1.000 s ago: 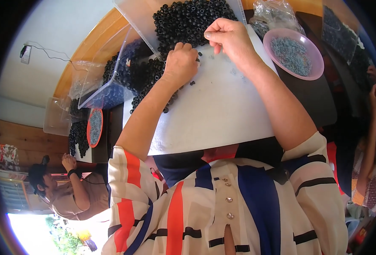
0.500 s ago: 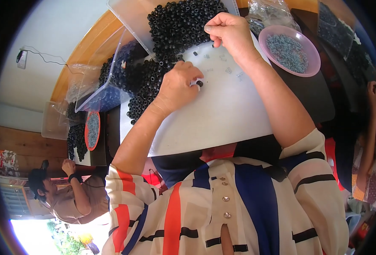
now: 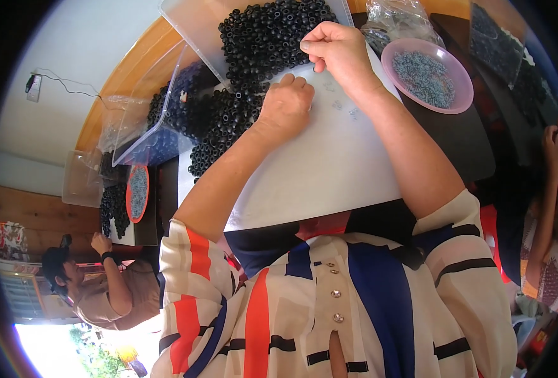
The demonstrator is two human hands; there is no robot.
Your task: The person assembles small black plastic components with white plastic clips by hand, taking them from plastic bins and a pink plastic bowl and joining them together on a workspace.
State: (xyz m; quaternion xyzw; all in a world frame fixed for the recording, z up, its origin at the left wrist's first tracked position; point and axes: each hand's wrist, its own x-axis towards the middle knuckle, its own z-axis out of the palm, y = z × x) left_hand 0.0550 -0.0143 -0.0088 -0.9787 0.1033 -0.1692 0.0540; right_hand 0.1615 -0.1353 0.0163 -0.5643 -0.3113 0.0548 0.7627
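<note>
- From where I stood, the left hand (image 3: 288, 101) hung palm-down, fingers bent, over the white flat sheet (image 3: 316, 170); I couldn't tell its grip.
- The right hand (image 3: 340, 55) pinched thumb to forefinger, any catch hidden.
- Black ring-shaped pieces (image 3: 228, 116) lay heaped left of and beyond the left hand.
- Small clear bits (image 3: 337, 105) lay below the right; plenty seemed left, nothing visibly finished.

Two bowls (image 3: 464, 91) (image 3: 128, 196) and the person's two hands (image 3: 287, 104) (image 3: 342, 53) show
</note>
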